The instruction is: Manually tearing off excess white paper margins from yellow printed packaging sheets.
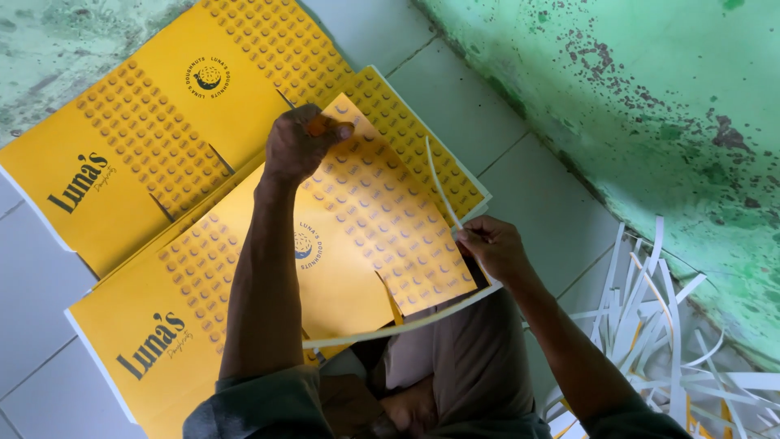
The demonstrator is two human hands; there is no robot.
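Right hand [490, 246] pinches strip [439, 183].

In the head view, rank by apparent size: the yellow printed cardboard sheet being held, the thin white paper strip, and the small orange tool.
1. Yellow printed cardboard sheet
2. Thin white paper strip
3. Small orange tool, mostly hidden in the left hand

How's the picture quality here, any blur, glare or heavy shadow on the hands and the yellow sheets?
Head view: soft, even daylight with no glare; the left hand and right hand look dark against the bright yellow sheet; the thin white strip stays sharp; the paper strips at the lower right are slightly soft.
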